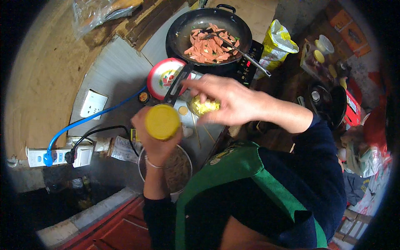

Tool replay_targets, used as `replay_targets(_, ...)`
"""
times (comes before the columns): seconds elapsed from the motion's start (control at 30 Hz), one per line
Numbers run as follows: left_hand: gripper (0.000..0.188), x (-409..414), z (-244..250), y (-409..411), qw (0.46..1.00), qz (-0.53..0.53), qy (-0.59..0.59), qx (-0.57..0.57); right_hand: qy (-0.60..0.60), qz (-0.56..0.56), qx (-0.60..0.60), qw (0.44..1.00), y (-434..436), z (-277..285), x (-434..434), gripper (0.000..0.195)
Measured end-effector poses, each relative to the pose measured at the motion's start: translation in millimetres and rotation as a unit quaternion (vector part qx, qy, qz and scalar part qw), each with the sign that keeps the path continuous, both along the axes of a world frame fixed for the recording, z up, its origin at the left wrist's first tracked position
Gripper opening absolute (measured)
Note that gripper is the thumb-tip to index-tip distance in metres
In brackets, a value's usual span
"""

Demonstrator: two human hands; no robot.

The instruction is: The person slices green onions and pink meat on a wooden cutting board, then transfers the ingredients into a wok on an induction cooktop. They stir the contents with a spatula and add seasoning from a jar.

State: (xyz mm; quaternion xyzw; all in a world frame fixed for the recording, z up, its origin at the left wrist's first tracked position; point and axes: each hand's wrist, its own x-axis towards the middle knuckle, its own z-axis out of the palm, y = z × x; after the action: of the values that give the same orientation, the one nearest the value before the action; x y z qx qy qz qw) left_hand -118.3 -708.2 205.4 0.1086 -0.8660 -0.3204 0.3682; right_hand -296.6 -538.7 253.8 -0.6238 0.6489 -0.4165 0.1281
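Note:
My left hand (162,140) holds a jar with a yellow lid (162,122), lid facing up, above a pot (187,153) of brownish contents. Blurred as if moving, my right hand (231,100) is over a small container (204,106) of chopped yellow pieces; its fingers are apart and nothing shows in them. Beyond lies a red-rimmed enamel plate (165,78) with a knife's black blade or similar dark utensil (179,82) across its edge. A wok (178,34) holds sliced pink sausage (209,47), with a metal spatula (247,56) leaning on its rim.
An induction cooker (245,70) is under the wok, beside a yellow and white bag (278,43). A blue cable (103,111) and a black cable (107,128) run from a power strip (56,156) at left. Chopsticks (197,131) lie on the counter.

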Motion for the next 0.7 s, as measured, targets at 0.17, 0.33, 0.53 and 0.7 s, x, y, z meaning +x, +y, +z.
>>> replay_targets(0.17, 0.077, -18, -22, 34, 0.993, -0.070, -0.059, -0.070, 0.160, 0.025, 0.069, 0.984, -4, 8, 33, 0.089)
replay_targets(0.33, 0.081, -40, -38, 58, 0.989, -0.103, 0.021, 0.105, 0.164, -0.028, 0.039, 0.985, 4, -12, 27, 0.058)
replay_targets(0.53, 0.079, -42, -39, 54, 0.978, -0.181, -0.106, 0.006, 0.053, -0.075, 0.075, 0.993, 24, -20, 10, 0.049)
replay_targets(0.7, 0.062, -54, -39, 60, 0.975, -0.196, -0.099, -0.010, 0.011, -0.016, 0.068, 0.998, 42, -23, -2, 0.052)
